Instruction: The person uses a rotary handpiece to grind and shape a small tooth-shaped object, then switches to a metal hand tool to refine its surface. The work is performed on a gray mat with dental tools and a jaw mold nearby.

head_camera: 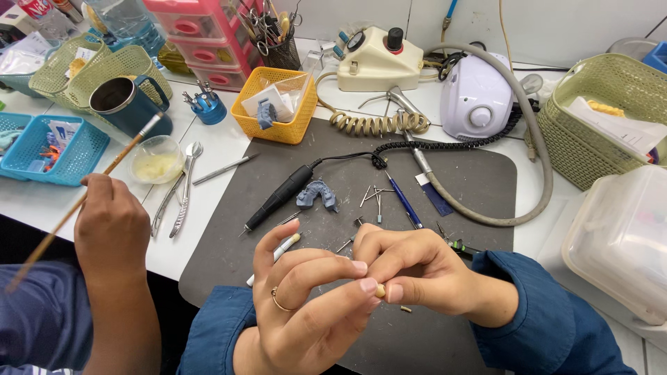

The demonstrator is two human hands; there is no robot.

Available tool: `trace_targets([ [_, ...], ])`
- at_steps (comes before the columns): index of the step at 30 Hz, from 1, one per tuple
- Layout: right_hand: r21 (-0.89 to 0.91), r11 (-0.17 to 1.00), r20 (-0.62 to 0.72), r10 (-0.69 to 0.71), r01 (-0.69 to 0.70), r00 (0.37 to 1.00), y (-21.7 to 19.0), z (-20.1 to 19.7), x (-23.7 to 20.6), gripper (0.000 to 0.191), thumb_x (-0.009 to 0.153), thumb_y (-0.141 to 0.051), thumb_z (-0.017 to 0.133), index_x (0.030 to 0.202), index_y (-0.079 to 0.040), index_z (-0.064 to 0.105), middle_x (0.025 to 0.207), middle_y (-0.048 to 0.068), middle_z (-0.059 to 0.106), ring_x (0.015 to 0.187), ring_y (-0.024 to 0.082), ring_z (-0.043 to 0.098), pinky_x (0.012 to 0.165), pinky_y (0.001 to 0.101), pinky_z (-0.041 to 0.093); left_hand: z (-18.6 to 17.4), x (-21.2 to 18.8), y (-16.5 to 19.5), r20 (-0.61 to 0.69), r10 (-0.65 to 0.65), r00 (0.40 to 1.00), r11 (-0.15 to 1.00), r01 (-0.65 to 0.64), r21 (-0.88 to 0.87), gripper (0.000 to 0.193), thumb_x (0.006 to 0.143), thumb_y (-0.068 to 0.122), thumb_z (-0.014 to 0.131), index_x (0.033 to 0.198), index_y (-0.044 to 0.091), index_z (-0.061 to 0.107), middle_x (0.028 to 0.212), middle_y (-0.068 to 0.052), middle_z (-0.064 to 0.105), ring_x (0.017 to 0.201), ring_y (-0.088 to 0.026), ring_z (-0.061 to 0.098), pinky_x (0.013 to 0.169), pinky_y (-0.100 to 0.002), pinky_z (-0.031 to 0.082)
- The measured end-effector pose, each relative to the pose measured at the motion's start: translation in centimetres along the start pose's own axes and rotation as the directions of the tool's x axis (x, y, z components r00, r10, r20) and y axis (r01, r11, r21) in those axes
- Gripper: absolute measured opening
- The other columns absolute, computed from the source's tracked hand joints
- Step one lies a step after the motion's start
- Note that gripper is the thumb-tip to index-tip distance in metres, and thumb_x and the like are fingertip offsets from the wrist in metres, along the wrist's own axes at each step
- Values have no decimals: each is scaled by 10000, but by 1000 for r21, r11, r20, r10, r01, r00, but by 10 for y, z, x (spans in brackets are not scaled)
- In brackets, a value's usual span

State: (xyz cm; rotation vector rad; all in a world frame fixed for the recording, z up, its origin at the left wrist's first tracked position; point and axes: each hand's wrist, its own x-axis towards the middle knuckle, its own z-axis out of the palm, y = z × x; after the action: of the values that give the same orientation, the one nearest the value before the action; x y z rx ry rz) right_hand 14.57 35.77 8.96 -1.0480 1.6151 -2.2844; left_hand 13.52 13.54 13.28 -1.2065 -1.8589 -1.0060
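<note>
Above the near part of a dark grey mat (pixel 458 173), my left hand (pixel 306 309), with a ring on one finger, and my right hand (pixel 417 267) meet. Both pinch a small tan piece (pixel 380 289) between thumb and fingertips. A white pen-like tool (pixel 283 248) lies on the mat just behind my left hand. Further back rest a black handpiece (pixel 278 198) on a cord, a blue-grey dental cast (pixel 317 194), several thin burs (pixel 375 198) and a blue pen (pixel 403 201). One tiny tan bit (pixel 405 308) sits on the mat under my right hand.
At the left, another person's hand (pixel 111 222) holds a long brush (pixel 118 156) near a small glass bowl (pixel 156 161); metal forceps (pixel 177 198) lie beside it. An orange basket (pixel 274 128), white motor unit (pixel 479 97), green basket (pixel 590 132) and clear plastic box (pixel 618 236) ring the mat.
</note>
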Motion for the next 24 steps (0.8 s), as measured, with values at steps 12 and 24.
trace_targets([
  [12,-750,592,38,-408,296,912,-40,5,-3,210,924,-299,786,1035,-125,750,987,-2,688,960,186,600,916,363,380,11,18,-4,32,23,999,962,-14,-271,242,907,179,850,1081,213,685,1102,55,696,941,-104,704,1245,-501,354],
  [24,-991,21,97,-557,131,825,-82,19,-16,324,834,-423,844,1038,-201,724,972,-103,692,970,136,605,954,371,259,39,40,-13,104,59,993,785,19,-620,246,930,164,832,1109,174,663,1081,23,726,1024,-119,721,1304,-546,355],
])
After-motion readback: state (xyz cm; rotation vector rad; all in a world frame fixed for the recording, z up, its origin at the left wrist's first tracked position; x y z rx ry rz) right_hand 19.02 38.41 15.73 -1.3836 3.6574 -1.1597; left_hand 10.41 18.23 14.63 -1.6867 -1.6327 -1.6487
